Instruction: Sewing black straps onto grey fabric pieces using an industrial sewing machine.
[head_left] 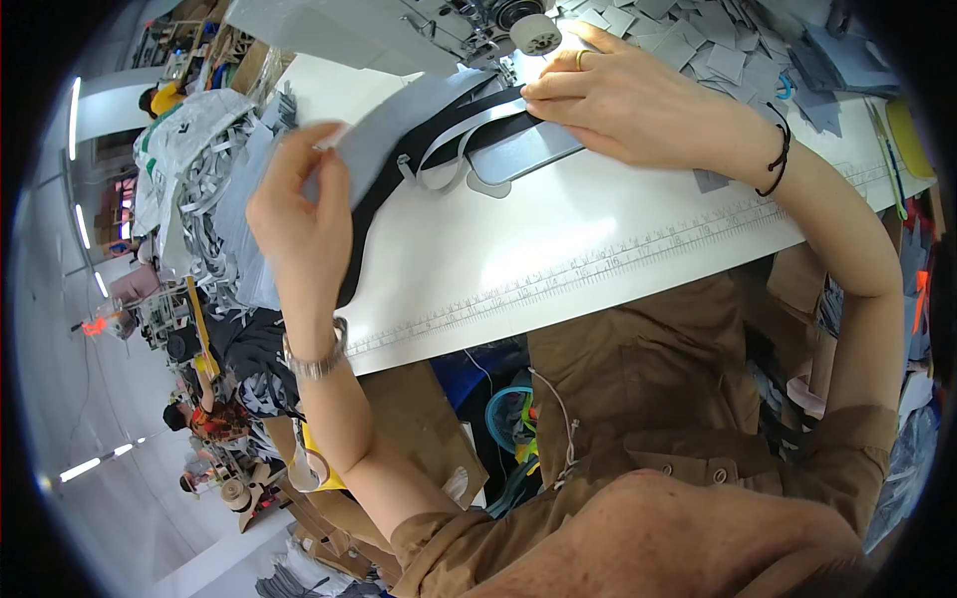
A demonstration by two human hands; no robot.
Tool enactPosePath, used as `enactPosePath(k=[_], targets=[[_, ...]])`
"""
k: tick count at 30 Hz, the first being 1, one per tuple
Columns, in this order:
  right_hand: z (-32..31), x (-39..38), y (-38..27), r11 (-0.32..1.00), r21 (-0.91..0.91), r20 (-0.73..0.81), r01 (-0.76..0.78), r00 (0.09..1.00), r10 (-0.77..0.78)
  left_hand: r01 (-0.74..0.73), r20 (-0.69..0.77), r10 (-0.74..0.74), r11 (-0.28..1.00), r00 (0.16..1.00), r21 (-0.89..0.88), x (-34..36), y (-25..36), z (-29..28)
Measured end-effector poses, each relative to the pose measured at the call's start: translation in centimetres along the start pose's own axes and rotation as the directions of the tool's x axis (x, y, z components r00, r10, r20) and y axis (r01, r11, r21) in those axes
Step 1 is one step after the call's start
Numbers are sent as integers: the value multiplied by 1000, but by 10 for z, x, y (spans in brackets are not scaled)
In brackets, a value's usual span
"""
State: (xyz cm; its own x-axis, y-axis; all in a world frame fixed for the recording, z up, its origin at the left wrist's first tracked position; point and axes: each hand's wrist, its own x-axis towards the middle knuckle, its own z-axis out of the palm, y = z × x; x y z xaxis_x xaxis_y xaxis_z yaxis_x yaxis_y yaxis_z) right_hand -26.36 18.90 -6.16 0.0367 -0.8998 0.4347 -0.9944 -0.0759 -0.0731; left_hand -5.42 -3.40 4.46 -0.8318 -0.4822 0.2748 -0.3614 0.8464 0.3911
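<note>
My right hand, fingers curled and pressed together, holds a black strip with white tape under the needle of a white sewing machine. The strip lies along light grey fabric that drapes to the left. My left hand is closed in a pinch beside that fabric; what its blurred fingertips hold is hard to make out. A silver-grey metal plate is set into the white tabletop by my right hand, with a printed ruler along the front edge.
Grey cut pieces pile at the back right, beside scissors or tools. Heaped grey strips lie left of the table. Other people sit among machines in the left background. A blue basket is below the table's edge.
</note>
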Motion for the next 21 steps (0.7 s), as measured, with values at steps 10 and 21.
enactPosePath(k=[10,21], targets=[[6,-1,0,1000,15,-33,-24,999,25,-627,-98,740,626,666,464,17,40,81],[-11,2,-5,993,-114,9,26,1000,-25,-678,20,711,660,703,324,9,9,116]])
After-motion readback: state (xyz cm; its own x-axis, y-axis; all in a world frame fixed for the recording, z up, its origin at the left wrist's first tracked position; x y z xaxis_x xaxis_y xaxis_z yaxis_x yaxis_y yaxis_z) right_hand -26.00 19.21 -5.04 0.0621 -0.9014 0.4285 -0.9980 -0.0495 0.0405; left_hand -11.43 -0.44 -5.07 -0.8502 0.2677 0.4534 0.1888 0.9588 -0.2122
